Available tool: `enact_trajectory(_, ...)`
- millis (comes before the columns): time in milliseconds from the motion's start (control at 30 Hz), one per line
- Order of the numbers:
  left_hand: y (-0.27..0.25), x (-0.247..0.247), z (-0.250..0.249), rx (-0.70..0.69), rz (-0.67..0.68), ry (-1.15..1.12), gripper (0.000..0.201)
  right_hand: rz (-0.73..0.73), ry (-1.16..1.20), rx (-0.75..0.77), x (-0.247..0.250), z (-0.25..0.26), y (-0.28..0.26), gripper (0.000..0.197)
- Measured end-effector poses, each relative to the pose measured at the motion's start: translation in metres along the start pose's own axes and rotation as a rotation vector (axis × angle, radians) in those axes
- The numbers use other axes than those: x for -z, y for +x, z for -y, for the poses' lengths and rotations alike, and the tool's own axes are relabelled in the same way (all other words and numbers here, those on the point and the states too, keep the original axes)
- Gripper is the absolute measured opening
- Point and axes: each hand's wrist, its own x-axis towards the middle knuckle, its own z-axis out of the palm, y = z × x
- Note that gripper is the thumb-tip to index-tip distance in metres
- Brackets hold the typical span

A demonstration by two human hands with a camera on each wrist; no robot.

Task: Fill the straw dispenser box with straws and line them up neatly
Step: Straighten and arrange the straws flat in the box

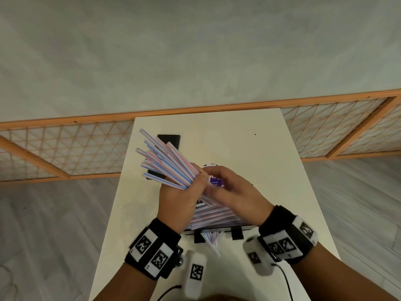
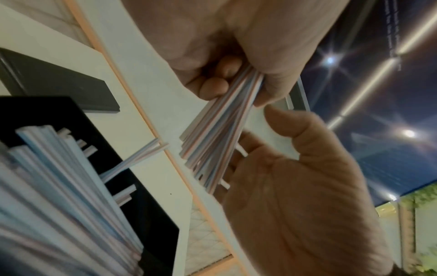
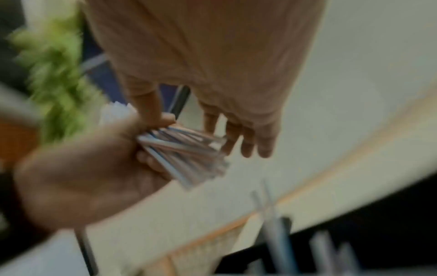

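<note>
Straws (image 1: 165, 161) fanned in left hand (image 1: 175, 200) grip, right hand (image 1: 230, 190) apparently open

The white table (image 1: 271, 161) carries a black straw dispenser box (image 1: 236, 230) and a black lid (image 1: 171, 140).

Even, soft light fills the wide-angle head view, its edges bowed. Ceiling lamps (image 2: 330, 60) flare into starbursts in the dim left wrist view; motion blur smears the right wrist view.
</note>
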Motion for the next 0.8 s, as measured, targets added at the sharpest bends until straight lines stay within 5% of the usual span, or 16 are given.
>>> enact_trajectory(133, -0.011, -0.011, 0.005, 0.085, 0.004, 0.034, 0.014, 0.145, -0.354, 0.192, -0.009, 0.002, -0.002, 0.07)
enact_trajectory(233, -0.014, -0.02, -0.005, 0.01, 0.062, 0.075, 0.014, 0.07, -0.31, 0.188, -0.02, -0.008, 0.003, 0.045)
enact_trajectory(300, -0.012, -0.022, -0.008, 0.033, 0.036, -0.04, 0.036, -0.087, -0.222, 0.183, -0.022, -0.008, 0.003, 0.013)
enact_trajectory(433, -0.002, -0.012, 0.006, 0.48, -0.041, -0.613, 0.08, -0.276, -0.012, 0.251, -0.028, 0.015, 0.003, 0.024)
enact_trajectory(500, -0.005, -0.018, 0.006, 0.586, -0.004, -0.716, 0.065, -0.284, 0.014, 0.274, -0.034, 0.022, 0.005, 0.019)
enact_trajectory(600, -0.005, -0.036, 0.01, 0.487, -0.059, -0.62, 0.041, -0.286, 0.003, 0.26, -0.039, 0.025, 0.006, 0.024)
enact_trajectory(700, -0.003, -0.036, 0.011, 0.462, -0.071, -0.612, 0.043, -0.32, -0.002, 0.276, -0.039, 0.026, 0.005, 0.021)
enact_trajectory(800, -0.001, -0.026, 0.012, 0.598, 0.016, -0.653, 0.042, -0.352, -0.052, 0.244, -0.037, 0.024, 0.009, 0.007)
